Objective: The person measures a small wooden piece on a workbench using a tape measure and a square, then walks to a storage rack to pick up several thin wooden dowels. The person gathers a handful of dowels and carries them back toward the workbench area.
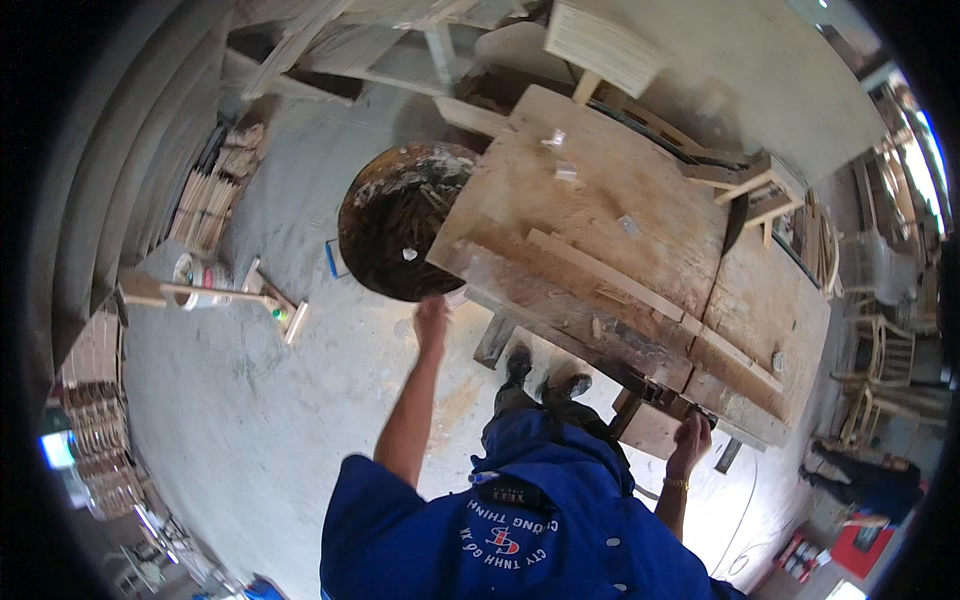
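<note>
The board (590,250) lies across the surface at two o'clock; our left hand (432,322) hangs open, empty, our right hand's (692,440) grip closes on its near edge. Best lift evenly.

Open concrete floor (300,400) lay free to the left, while the wooden workbench (620,250), dark round drum (395,225) and timber offcuts (495,340) blocked the right
</note>
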### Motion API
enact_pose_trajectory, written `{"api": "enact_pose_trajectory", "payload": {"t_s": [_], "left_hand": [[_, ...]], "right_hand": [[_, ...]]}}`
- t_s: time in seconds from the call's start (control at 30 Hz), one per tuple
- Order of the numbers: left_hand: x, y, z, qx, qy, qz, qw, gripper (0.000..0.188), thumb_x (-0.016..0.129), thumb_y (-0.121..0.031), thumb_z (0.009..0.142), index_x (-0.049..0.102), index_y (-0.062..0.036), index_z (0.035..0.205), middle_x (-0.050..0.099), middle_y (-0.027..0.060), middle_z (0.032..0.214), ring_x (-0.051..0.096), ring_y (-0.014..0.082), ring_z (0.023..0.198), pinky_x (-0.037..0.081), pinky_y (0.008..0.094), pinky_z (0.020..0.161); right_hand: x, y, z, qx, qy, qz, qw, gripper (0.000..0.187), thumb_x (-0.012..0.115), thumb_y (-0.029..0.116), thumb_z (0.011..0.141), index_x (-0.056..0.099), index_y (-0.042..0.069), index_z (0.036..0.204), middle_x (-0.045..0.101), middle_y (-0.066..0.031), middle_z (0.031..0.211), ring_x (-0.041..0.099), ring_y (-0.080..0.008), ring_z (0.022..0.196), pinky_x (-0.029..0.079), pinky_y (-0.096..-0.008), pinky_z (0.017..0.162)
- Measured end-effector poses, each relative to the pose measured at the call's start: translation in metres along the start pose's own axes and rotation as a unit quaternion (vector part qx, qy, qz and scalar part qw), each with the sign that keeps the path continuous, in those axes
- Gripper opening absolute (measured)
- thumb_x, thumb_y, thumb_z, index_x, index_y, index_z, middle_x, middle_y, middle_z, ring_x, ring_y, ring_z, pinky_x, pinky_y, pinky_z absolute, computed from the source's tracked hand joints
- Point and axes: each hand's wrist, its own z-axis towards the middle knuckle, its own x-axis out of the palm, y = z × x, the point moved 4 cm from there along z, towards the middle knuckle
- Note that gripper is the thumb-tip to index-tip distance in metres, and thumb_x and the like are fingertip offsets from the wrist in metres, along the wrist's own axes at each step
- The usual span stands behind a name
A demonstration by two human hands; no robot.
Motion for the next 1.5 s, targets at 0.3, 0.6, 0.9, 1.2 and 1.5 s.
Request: {"api": "enact_pose_trajectory", "payload": {"t_s": [0.3,0.6,0.9,1.2,1.5], "left_hand": [[0.211,-0.024,-0.224,-0.302,0.426,-0.217,0.825,0.054,0.056,-0.025,0.088,0.035,0.0031,0.128,0.047,0.0164,0.122,0.047,0.0267,0.114,0.040,0.0383,0.095],[0.223,-0.036,-0.239,-0.257,0.308,-0.108,0.910,0.031,0.047,-0.017,0.092,0.042,-0.0092,0.121,0.046,0.0056,0.121,0.042,0.0203,0.116,0.033,0.0435,0.097],[0.229,-0.062,-0.267,-0.118,0.229,0.036,0.966,0.050,0.047,-0.021,0.090,0.031,-0.0043,0.134,0.041,0.0112,0.132,0.042,0.0251,0.119,0.035,0.0444,0.097],[0.250,-0.040,-0.270,-0.105,0.116,0.220,0.963,0.040,0.052,-0.032,0.089,0.049,-0.0091,0.121,0.051,0.0024,0.094,0.050,0.0141,0.081,0.046,0.0312,0.068],[0.362,-0.058,-0.230,-0.075,0.325,0.207,0.920,0.042,0.052,-0.030,0.089,0.047,-0.0079,0.124,0.051,0.0041,0.100,0.050,0.0158,0.088,0.045,0.0331,0.073]], "right_hand": [[-0.061,-0.126,0.018,0.297,-0.015,0.208,0.932,0.056,0.040,0.051,0.087,0.051,0.004,0.117,0.059,-0.0087,0.109,0.056,-0.0204,0.094,0.042,-0.0358,0.078],[-0.116,-0.221,0.099,0.344,-0.003,0.233,0.910,0.049,0.052,0.029,0.085,0.042,0.003,0.126,0.059,-0.0088,0.110,0.059,-0.0252,0.092,0.050,-0.0355,0.057],[-0.095,-0.333,0.247,0.330,-0.095,0.157,0.926,0.047,0.056,0.031,0.083,0.048,0.007,0.123,0.059,-0.0099,0.104,0.058,-0.0276,0.091,0.049,-0.0378,0.070],[-0.119,-0.352,0.241,0.361,-0.032,0.053,0.930,0.047,0.056,0.034,0.081,0.051,0.007,0.120,0.060,-0.0126,0.103,0.058,-0.0293,0.093,0.048,-0.0382,0.076],[-0.129,-0.334,0.218,0.270,0.031,-0.012,0.962,0.048,0.057,0.037,0.080,0.054,0.008,0.118,0.061,-0.0152,0.102,0.057,-0.0309,0.094,0.046,-0.0387,0.082]]}}
